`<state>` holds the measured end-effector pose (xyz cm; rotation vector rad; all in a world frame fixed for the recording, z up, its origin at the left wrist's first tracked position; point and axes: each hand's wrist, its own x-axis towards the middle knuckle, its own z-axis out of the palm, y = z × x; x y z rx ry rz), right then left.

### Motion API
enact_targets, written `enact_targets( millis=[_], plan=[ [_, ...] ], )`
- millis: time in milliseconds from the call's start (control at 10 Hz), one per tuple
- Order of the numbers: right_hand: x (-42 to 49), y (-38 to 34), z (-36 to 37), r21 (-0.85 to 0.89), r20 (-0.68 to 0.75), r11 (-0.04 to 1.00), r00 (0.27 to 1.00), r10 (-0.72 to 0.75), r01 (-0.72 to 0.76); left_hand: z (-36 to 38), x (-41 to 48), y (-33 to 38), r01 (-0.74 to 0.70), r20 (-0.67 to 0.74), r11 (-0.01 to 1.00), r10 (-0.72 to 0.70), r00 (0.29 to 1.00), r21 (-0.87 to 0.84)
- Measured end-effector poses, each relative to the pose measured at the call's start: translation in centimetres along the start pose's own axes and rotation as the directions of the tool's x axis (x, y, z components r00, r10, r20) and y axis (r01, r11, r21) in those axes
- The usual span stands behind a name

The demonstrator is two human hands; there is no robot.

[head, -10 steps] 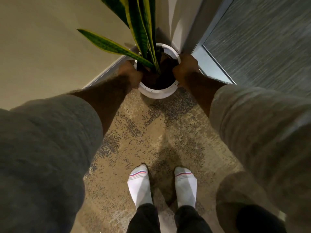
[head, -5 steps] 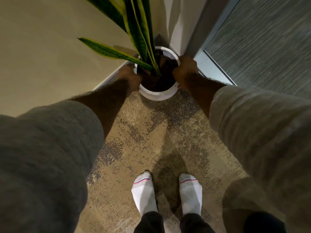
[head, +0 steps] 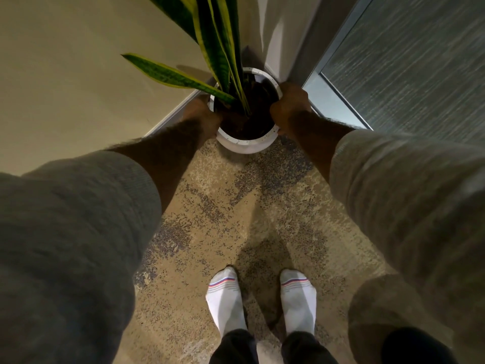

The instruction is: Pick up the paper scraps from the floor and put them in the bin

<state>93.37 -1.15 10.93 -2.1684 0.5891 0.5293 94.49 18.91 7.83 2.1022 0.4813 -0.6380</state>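
Both hands hold the white plant pot (head: pixel 245 147) by its rim. The left hand (head: pixel 202 114) is curled over the rim's left side, partly under a leaf, and the right hand (head: pixel 290 106) is clamped over the right side with its knuckles up. The pot holds dark soil (head: pixel 258 114) and a snake plant (head: pixel 170 76) whose yellow-edged leaves rise out of the top of the view. One leaf reaches out to the left.

The pot stands on the mottled tan-and-grey carpet (head: pixel 236 206), in the corner between the beige wall (head: pixel 78 74) and a frosted glass door panel (head: pixel 420 61) in a metal frame. Grey sleeves (head: pixel 65 232) are pushed up both forearms. Two feet in white socks (head: pixel 225 298) with red and blue stripes stand side by side on the carpet, well short of the pot.

The grip has not changed from half a second ago, and each hand is on the same part of the rim. The pot, the hands and the leaf tip sit a little higher in the view, while the feet are almost where they were. Compared with a second ago, the feet are lower in the view and slightly to the right. Whether the pot itself has shifted on the carpet cannot be told.

Where the paper scraps and the bin lie cannot be told from this view.
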Motion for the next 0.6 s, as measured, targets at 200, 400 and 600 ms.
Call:
enact_targets(
  millis=[200, 400, 600],
  plan=[
    [0.4, -0.2, 0.2, -0.024, -0.009, 0.999, 0.999, -0.049, 0.049, 0.1, 0.7, 0.0, -0.019, -0.019, 1.000, 0.019, 1.000, 0.020],
    [0.6, -0.4, -1.0, -0.165, 0.092, 0.975, 0.986, -0.137, 0.151, -0.6, 0.1, 0.4, -0.115, 0.009, 0.959, 0.116, 0.993, 0.261],
    [-1.7, -0.3, -2.7, -0.465, 0.162, 0.824, 0.946, -0.280, 0.324, -1.2, -3.2, 1.0, -0.231, 0.099, 0.847, 0.209, 0.973, 0.478]
  ],
)
